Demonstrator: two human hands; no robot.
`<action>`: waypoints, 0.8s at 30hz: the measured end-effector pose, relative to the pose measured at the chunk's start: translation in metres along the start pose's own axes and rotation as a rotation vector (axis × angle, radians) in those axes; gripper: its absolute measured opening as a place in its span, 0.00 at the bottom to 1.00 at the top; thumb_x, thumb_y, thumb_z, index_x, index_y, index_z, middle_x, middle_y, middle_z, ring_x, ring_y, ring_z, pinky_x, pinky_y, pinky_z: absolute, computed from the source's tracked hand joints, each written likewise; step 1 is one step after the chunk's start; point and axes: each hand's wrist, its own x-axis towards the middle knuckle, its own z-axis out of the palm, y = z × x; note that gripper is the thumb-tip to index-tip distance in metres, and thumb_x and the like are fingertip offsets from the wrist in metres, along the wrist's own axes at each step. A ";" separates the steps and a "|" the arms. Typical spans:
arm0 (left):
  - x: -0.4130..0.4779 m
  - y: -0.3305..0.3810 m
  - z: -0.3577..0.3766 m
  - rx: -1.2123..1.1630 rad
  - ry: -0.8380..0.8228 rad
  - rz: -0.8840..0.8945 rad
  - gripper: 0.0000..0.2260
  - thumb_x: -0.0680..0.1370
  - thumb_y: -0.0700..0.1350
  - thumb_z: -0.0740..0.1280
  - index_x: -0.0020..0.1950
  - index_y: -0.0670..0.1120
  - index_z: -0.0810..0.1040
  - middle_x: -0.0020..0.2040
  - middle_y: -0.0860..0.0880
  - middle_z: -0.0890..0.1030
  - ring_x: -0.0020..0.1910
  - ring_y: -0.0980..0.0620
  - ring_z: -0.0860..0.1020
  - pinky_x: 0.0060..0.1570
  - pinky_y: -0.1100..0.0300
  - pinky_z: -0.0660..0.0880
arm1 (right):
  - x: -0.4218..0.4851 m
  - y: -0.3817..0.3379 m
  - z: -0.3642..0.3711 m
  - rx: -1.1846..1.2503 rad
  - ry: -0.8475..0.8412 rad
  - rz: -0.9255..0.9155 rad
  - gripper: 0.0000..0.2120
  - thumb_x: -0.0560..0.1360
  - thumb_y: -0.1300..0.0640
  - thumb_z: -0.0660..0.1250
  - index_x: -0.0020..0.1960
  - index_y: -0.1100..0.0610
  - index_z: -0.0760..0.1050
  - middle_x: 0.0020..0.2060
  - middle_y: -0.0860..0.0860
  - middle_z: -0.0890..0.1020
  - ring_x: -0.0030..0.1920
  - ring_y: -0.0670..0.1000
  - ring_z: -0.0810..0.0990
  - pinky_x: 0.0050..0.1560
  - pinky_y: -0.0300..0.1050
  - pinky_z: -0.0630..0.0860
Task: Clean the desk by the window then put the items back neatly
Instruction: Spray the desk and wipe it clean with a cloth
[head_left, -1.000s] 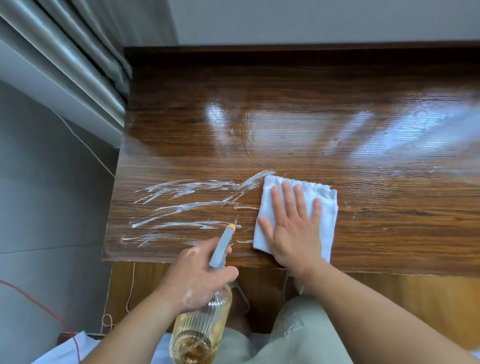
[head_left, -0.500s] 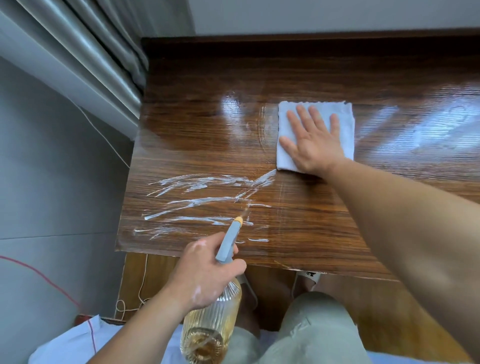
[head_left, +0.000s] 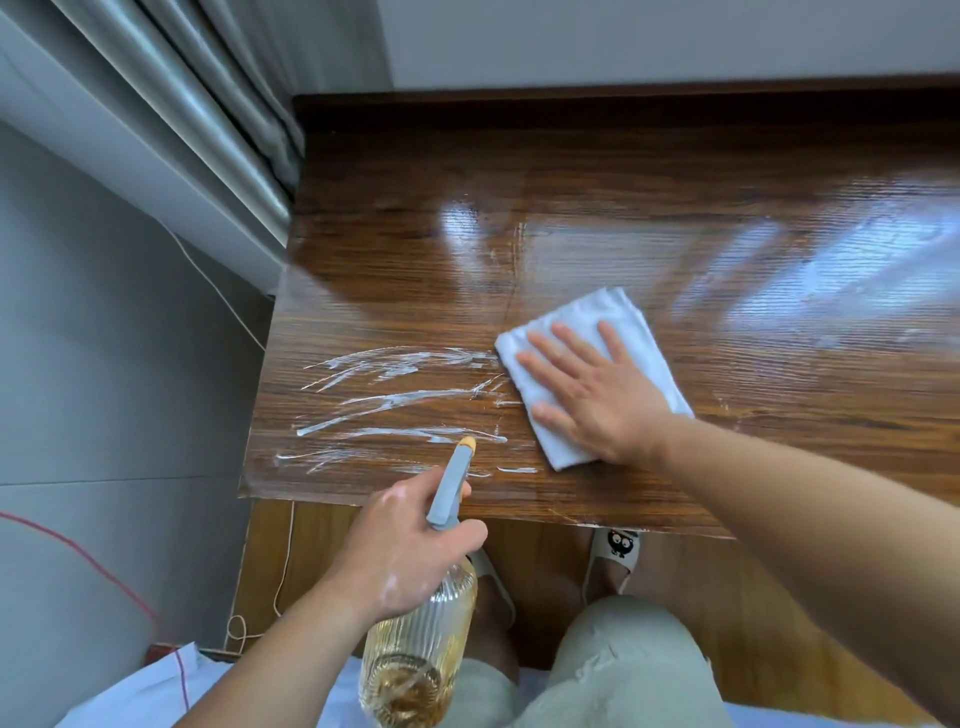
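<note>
The surface (head_left: 675, 171) is big, brown and shiny. The cloth (head_left: 631, 319) lies on its near left part. A grey curtain (head_left: 223, 130) hangs far back and to the left of the cloth, past the side edge.

The cloth is white, folded and a bit crooked. The right hand (head_left: 597, 400) lies flat on top of it, with its fingers straight and spread, pushing it down.

A clear bottle (head_left: 421, 639) with yellow stuff inside is near and to the left of the cloth, just off the front edge. The left hand (head_left: 410, 551) is wrapped tight round its neck. Its grey sprayer (head_left: 451, 486) pokes out over the edge.

White streaks (head_left: 389, 399) lie right beside the cloth, on its left. They run long ways from left to right, so they point straight at the cloth. I think they are cleaner, but I cannot tell if they are wet.

The right hand is the closer one, and it has the cloth. So the next wipe should go left, along the streaks. The sprayer tip (head_left: 467, 442) sits over the closest streak, so it may get in the way. I think the cleaning is only part done.

Under the front edge, near the cloth, a slipper (head_left: 615, 551) peeks out.
</note>
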 end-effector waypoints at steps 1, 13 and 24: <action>-0.001 -0.001 -0.001 -0.005 0.000 -0.003 0.13 0.67 0.60 0.68 0.50 0.61 0.77 0.45 0.54 0.82 0.46 0.52 0.81 0.49 0.45 0.81 | -0.011 -0.010 0.006 0.007 -0.002 -0.017 0.31 0.82 0.34 0.42 0.83 0.45 0.45 0.82 0.45 0.46 0.82 0.53 0.45 0.77 0.67 0.42; 0.001 -0.010 -0.010 -0.026 -0.021 -0.009 0.12 0.66 0.62 0.67 0.48 0.63 0.76 0.44 0.57 0.80 0.39 0.54 0.79 0.42 0.53 0.79 | -0.059 -0.028 0.024 -0.043 -0.075 -0.416 0.31 0.84 0.35 0.47 0.83 0.44 0.44 0.82 0.45 0.47 0.82 0.52 0.44 0.77 0.66 0.42; 0.013 -0.007 -0.005 -0.048 -0.018 -0.062 0.14 0.66 0.62 0.68 0.50 0.64 0.76 0.44 0.58 0.80 0.42 0.53 0.80 0.47 0.48 0.80 | 0.030 0.042 -0.012 -0.030 0.031 -0.053 0.31 0.82 0.32 0.42 0.82 0.41 0.45 0.82 0.44 0.51 0.82 0.52 0.49 0.78 0.64 0.45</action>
